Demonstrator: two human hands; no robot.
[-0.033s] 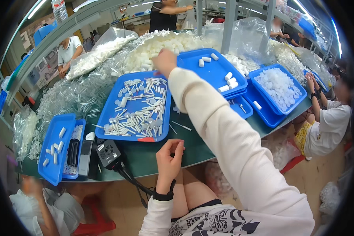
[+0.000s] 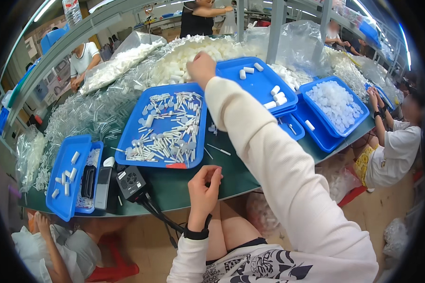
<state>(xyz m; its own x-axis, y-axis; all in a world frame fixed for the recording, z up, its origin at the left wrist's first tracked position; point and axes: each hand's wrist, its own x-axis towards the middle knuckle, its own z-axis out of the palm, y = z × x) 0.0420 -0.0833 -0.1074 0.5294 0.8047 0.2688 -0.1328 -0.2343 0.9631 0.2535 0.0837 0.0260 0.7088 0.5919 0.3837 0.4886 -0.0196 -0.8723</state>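
right hand (image 2: pixel 200 68) fingers hidden, in white plug heap (image 2: pixel 193 54) | left hand (image 2: pixel 204 188) curled, pinching something small | risk: sleeve sweeps sticks off blue tray (image 2: pixel 127 137)

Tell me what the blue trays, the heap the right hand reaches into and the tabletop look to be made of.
The blue trays look like moulded plastic: uniform colour, smooth rounded rims, slight sheen. The heap of white pieces under the right hand seems to be matte, opaque plastic caps or plugs; too small to be sure. The tabletop shows a dark green, dull surface, perhaps a rubber or laminate mat.
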